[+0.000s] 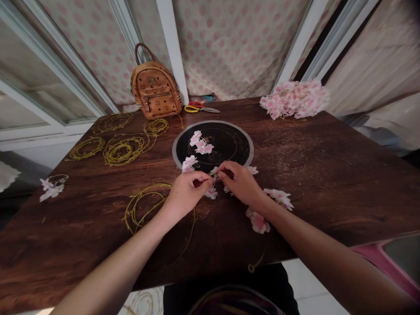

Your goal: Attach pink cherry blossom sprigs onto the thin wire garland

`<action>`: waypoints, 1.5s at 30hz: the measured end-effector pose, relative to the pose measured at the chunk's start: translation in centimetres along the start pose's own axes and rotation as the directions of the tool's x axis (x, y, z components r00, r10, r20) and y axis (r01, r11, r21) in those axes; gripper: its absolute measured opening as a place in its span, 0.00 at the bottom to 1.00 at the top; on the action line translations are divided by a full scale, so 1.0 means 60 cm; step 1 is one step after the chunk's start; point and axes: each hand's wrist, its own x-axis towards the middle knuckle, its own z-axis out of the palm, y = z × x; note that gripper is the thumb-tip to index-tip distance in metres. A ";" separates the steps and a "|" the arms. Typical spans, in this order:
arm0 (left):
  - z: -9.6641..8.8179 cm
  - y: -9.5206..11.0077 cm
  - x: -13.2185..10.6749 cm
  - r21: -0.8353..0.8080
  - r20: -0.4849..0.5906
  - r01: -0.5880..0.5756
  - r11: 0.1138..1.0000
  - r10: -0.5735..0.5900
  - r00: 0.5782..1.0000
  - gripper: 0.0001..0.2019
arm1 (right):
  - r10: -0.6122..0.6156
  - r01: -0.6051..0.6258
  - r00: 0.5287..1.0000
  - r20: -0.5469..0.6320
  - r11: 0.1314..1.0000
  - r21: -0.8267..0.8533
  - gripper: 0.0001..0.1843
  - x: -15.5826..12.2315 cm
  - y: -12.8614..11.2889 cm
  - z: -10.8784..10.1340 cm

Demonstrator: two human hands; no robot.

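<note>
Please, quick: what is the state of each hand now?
Left hand: closed, pinching the blossom garland's wire.
Right hand: closed, pinching the same wire.

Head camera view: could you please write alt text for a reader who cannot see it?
The left hand and right hand pinch a pink artificial-blossom garland lying across a round black plate on a dark wooden table, near coiled yellow-green wire.

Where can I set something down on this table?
Bare wood is widest on the right of the wooden table, between the round black plate and the pink blossom bunch. More lies near left, beside the yellow wire coil. Crowded: around the left hand and right hand, along the blossom strand, and back left among the wire coils.
</note>
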 end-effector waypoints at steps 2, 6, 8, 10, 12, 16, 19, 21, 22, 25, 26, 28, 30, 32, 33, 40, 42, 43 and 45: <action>0.001 -0.007 -0.002 -0.010 -0.026 0.012 1.000 -0.013 1.000 0.07 | 0.013 -0.013 1.000 0.000 1.000 0.016 0.06 -0.001 -0.001 0.001; 0.000 -0.013 -0.005 0.002 -0.069 0.034 0.999 -0.034 0.997 0.07 | 0.025 -0.026 1.000 0.013 0.997 0.070 0.05 -0.003 -0.002 0.003; 0.000 -0.015 -0.006 -0.008 -0.067 0.047 0.999 -0.048 0.997 0.07 | 0.032 -0.034 0.999 0.019 0.995 0.091 0.05 -0.004 -0.003 0.003; 0.000 -0.016 -0.007 -0.036 -0.051 0.048 0.998 -0.050 0.997 0.07 | 0.044 -0.047 0.999 0.028 0.993 0.105 0.05 -0.005 -0.005 0.003; -0.001 -0.017 -0.008 -0.072 -0.038 0.042 0.997 -0.044 0.998 0.07 | 0.055 -0.060 0.998 0.042 0.990 0.126 0.06 -0.005 -0.007 0.003; -0.001 -0.015 -0.009 -0.159 -0.014 0.075 0.984 -0.078 0.997 0.06 | 0.075 -0.084 0.995 0.060 0.982 0.170 0.06 -0.005 -0.013 0.002; 0.002 -0.009 -0.008 -0.253 0.010 0.135 0.958 -0.137 0.991 0.05 | 0.083 -0.094 0.994 0.065 0.978 0.187 0.06 -0.006 -0.016 0.003; 0.003 -0.003 -0.008 -0.326 0.031 0.189 0.926 -0.190 0.981 0.05 | 0.089 -0.101 0.994 0.070 0.977 0.189 0.06 -0.006 -0.016 0.004; 0.003 0.000 -0.007 -0.357 0.045 0.223 0.907 -0.221 0.974 0.05 | 0.089 -0.101 0.993 0.074 0.977 0.188 0.05 -0.006 -0.016 0.005; 0.004 0.007 -0.008 -0.431 0.097 0.327 0.841 -0.317 0.943 0.05 | 0.078 -0.093 0.993 0.083 0.977 0.190 0.06 -0.006 -0.015 0.007; 0.004 0.008 -0.008 -0.456 0.112 0.351 0.818 -0.339 0.934 0.04 | 0.075 -0.090 0.994 0.084 0.978 0.190 0.06 -0.006 -0.015 0.008; 0.004 0.009 -0.009 -0.503 0.131 0.376 0.779 -0.361 0.923 0.04 | 0.073 -0.088 0.994 0.086 0.977 0.192 0.06 -0.006 -0.014 0.009; 0.004 0.008 -0.010 -0.532 0.147 0.379 0.757 -0.358 0.922 0.04 | 0.072 -0.087 0.994 0.088 0.977 0.192 0.06 -0.007 -0.014 0.009; 0.004 0.006 -0.010 -0.546 0.162 0.379 0.747 -0.350 0.923 0.04 | 0.069 -0.085 0.994 0.088 0.978 0.193 0.06 -0.007 -0.014 0.009; 0.004 0.005 -0.010 -0.552 0.165 0.378 0.744 -0.347 0.923 0.04 | 0.068 -0.084 0.994 0.086 0.978 0.192 0.06 -0.007 -0.014 0.009; 0.007 0.003 -0.010 -0.537 0.158 0.363 0.762 -0.332 0.930 0.04 | 0.072 -0.078 0.996 0.051 0.987 0.137 0.05 -0.007 -0.015 0.010; 0.009 0.003 -0.011 -0.493 0.142 0.350 0.797 -0.323 0.936 0.05 | 0.075 -0.080 0.996 0.040 0.988 0.135 0.05 -0.006 -0.015 0.009; 0.009 0.002 -0.012 -0.464 0.128 0.336 0.819 -0.314 0.941 0.05 | 0.079 -0.084 0.996 0.038 0.987 0.140 0.05 -0.006 -0.016 0.009; 0.010 0.001 -0.012 -0.403 0.095 0.297 0.866 -0.283 0.954 0.05 | 0.089 -0.093 0.995 0.036 0.984 0.151 0.05 -0.007 -0.017 0.008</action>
